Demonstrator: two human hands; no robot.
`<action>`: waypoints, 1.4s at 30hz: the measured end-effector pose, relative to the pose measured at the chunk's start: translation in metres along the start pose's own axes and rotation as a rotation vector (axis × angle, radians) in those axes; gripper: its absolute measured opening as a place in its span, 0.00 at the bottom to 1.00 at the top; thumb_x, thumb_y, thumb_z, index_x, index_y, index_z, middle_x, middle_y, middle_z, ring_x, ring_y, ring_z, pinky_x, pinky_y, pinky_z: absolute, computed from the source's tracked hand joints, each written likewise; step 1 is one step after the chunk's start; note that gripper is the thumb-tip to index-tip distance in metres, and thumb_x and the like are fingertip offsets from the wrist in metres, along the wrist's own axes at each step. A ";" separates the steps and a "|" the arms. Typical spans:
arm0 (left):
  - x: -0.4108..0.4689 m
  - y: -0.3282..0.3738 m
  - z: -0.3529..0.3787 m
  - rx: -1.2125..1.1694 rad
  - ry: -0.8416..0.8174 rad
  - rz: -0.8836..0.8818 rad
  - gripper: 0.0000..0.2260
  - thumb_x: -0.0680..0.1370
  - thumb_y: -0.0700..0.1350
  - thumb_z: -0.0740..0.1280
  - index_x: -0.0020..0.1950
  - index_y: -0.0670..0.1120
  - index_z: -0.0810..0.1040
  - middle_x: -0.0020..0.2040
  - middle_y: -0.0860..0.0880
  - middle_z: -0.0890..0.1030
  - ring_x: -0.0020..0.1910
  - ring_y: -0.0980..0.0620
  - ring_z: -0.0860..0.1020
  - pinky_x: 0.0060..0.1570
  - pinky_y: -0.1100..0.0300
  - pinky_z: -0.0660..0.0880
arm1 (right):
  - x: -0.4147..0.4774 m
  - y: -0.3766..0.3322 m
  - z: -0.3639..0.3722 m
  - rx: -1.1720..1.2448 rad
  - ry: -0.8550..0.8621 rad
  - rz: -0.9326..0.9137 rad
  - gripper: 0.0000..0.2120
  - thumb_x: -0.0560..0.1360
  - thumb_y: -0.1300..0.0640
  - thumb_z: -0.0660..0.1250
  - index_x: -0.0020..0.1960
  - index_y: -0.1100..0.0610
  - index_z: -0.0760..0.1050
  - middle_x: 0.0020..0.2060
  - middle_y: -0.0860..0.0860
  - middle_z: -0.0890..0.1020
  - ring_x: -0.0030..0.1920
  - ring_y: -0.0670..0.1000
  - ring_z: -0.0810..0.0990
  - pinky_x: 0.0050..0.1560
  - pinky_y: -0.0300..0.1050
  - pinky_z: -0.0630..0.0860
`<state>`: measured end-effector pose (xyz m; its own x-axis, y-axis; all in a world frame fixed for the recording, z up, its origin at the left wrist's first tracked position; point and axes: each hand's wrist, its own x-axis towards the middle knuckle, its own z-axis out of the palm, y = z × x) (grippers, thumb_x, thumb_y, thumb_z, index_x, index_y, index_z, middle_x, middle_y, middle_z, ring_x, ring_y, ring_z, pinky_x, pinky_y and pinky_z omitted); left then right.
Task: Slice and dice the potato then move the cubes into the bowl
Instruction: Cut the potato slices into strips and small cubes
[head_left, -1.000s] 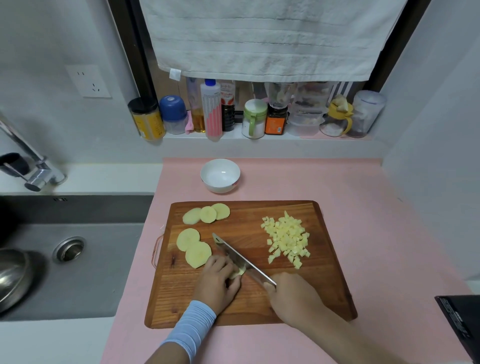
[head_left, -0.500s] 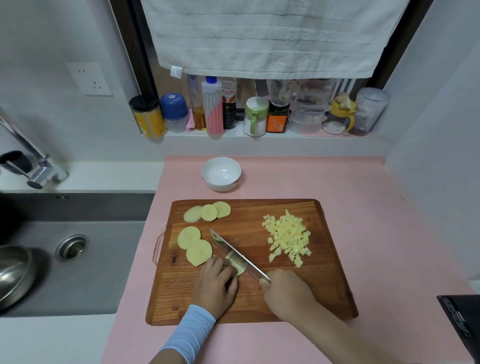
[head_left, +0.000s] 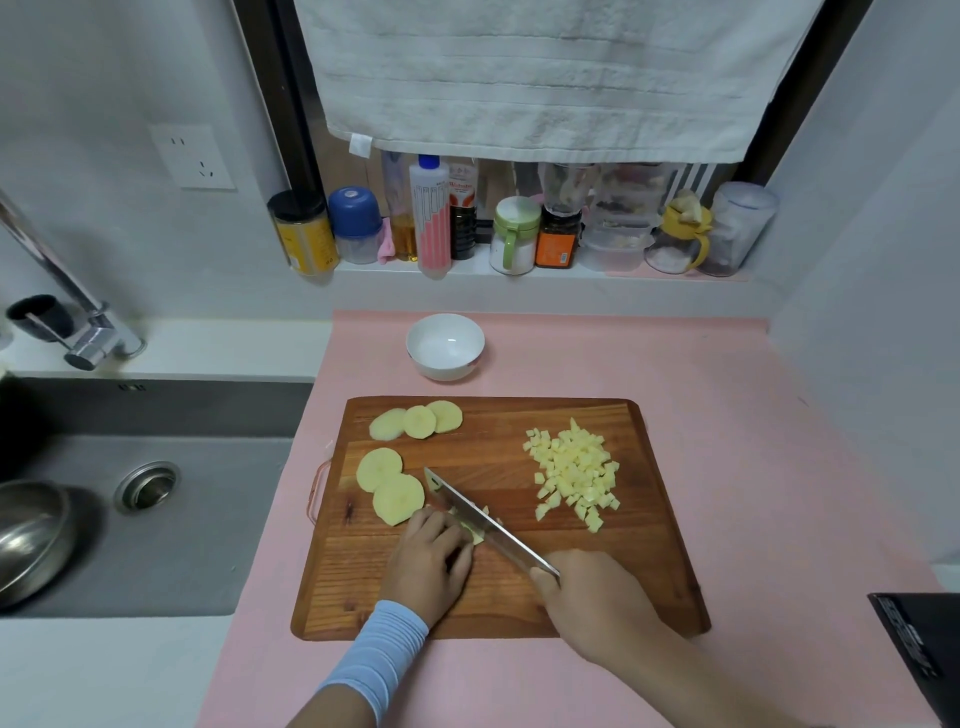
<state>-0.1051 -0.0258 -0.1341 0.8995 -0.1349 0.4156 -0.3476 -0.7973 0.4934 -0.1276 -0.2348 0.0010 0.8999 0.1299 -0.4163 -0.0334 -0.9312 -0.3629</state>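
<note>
Our right hand (head_left: 592, 597) grips the knife (head_left: 491, 527), blade across the potato piece (head_left: 474, 534) that our left hand (head_left: 431, 564) holds under curled fingers on the cutting board (head_left: 493, 608); cubes (head_left: 574, 475) heaped right, bowl (head_left: 447, 366) beyond

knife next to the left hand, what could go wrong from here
The knife runs right beside the curled fingers of the left hand, which hold only a small potato piece; a slip by the right hand could nick them. The cubes lie loose on the board, and the bowl stands off it behind, so some may spill onto the pink mat when moved.
</note>
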 end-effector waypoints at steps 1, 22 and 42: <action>0.000 0.000 0.000 -0.005 0.002 -0.002 0.03 0.74 0.43 0.73 0.42 0.48 0.80 0.44 0.54 0.77 0.49 0.52 0.73 0.51 0.61 0.72 | -0.001 0.002 0.001 -0.011 -0.006 0.004 0.17 0.83 0.44 0.58 0.38 0.48 0.71 0.36 0.45 0.79 0.39 0.48 0.80 0.41 0.45 0.75; -0.013 0.000 -0.001 0.017 0.044 -0.004 0.05 0.78 0.44 0.66 0.44 0.45 0.80 0.45 0.50 0.76 0.48 0.50 0.73 0.50 0.61 0.72 | 0.012 0.006 0.014 0.014 -0.066 0.063 0.12 0.83 0.45 0.60 0.45 0.49 0.75 0.38 0.44 0.79 0.37 0.45 0.79 0.37 0.41 0.75; -0.010 0.001 -0.003 -0.067 0.035 -0.045 0.02 0.76 0.41 0.70 0.43 0.45 0.81 0.43 0.52 0.77 0.47 0.53 0.72 0.54 0.69 0.67 | -0.008 0.006 0.000 -0.023 -0.040 -0.003 0.16 0.83 0.44 0.59 0.39 0.48 0.72 0.36 0.45 0.79 0.36 0.46 0.78 0.38 0.43 0.75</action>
<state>-0.1148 -0.0231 -0.1355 0.9049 -0.0783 0.4183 -0.3254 -0.7608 0.5615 -0.1346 -0.2411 0.0023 0.8819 0.1455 -0.4485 -0.0207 -0.9384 -0.3450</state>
